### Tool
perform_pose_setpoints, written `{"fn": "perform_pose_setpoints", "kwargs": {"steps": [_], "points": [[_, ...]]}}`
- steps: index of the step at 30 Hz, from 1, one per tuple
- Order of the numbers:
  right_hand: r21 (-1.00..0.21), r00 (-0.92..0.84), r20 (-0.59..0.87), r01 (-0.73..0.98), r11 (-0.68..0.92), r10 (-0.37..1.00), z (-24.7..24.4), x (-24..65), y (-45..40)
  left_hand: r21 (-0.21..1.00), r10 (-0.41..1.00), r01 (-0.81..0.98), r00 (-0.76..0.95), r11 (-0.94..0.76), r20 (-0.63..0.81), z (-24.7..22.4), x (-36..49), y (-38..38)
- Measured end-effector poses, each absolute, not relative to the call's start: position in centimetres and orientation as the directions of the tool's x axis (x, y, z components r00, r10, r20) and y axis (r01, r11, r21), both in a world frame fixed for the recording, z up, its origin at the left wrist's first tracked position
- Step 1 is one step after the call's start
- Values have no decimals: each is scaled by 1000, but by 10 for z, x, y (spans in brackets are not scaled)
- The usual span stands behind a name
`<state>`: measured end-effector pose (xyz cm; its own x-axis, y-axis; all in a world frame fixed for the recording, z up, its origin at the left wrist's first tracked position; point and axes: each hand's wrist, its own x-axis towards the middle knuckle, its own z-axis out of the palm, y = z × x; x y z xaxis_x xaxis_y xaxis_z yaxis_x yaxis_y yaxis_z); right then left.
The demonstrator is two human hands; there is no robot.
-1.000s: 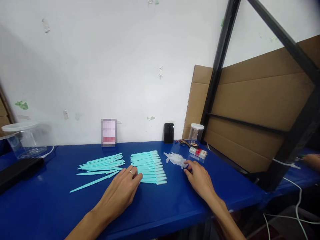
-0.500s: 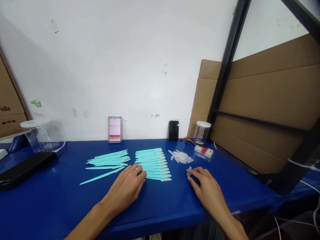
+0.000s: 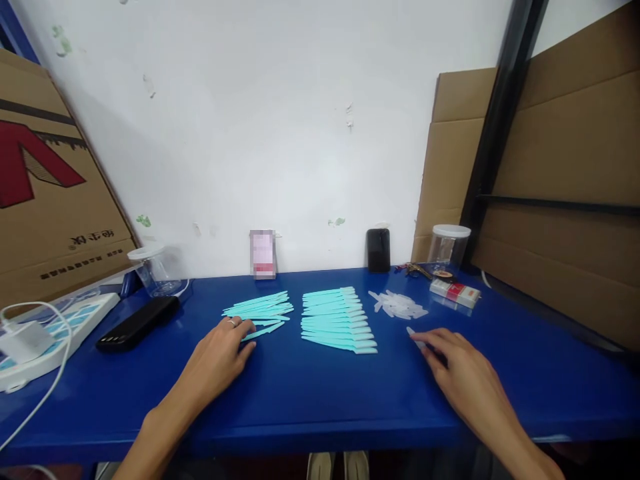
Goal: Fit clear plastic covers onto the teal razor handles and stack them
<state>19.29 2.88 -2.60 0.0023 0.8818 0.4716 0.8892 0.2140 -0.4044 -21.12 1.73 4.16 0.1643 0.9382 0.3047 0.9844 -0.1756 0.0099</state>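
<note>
My left hand [image 3: 220, 350] is over the near end of a loose turquoise eyebrow razor [image 3: 267, 330]. Thumb and forefinger stand apart on either side of it, and the palm hides its left part. Just behind lies a loose stack of similar uncapped razors [image 3: 263, 305]. In the middle, a row of turquoise razors [image 3: 325, 323] has whitish caps on the right ends. My right hand [image 3: 457, 363] pinches a small translucent cap [image 3: 415, 337] between thumb and fingers, just in front of a pile of loose caps [image 3: 400, 305].
A black power bank [image 3: 140, 323] and a white power strip [image 3: 85, 327] are at left. Clear jars [image 3: 160, 273] stand at both sides. Against the wall lean a pinkish card [image 3: 263, 257] and a black phone [image 3: 379, 251]. A red-white box [image 3: 455, 293] lies at right.
My left hand has moved left, from the capped row to the loose razor. My right hand still holds a cap, now at a different tilt. The view has turned left.
</note>
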Motion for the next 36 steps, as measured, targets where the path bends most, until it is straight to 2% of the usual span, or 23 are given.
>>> {"fn": "perform_pose_setpoints", "kwargs": {"steps": [7, 13, 19, 25, 28, 30, 32, 34, 36], "points": [[-375, -7, 451, 906, 197, 893, -26, 190, 27, 20, 930, 978, 190, -206, 315, 29, -210, 24], [-426, 44, 460, 887, 177, 887, -31, 193, 28, 117, 933, 960, 214, -256, 288, 33, -192, 16], [-488, 71, 443, 856, 174, 894, -28, 193, 27, 289, 933, 899, 264, -330, 244, 34, -175, 10], [-503, 44, 478, 832, 232, 877, -24, 190, 26, 357, 957, 894, 213, -272, 196, 32, -177, 11], [-575, 76, 465, 783, 236, 882, -23, 191, 27, 359, 966, 902, 184, -239, 180, 31, -179, 12], [-693, 161, 423, 692, 204, 892, -20, 193, 27, 372, 964, 899, 163, -232, 208, 31, -182, 13], [-837, 225, 348, 512, 194, 910, -14, 195, 26, 440, 955, 865, 130, -241, 267, 32, -181, 12], [-946, 227, 258, 256, 198, 939, -6, 196, 25, 608, 952, 750, 92, -260, 293, 33, -173, 9], [-983, 193, 184, 5, 186, 964, 2, 193, 21, 819, 971, 521, 96, -238, 221, 32, -152, 1]]}}
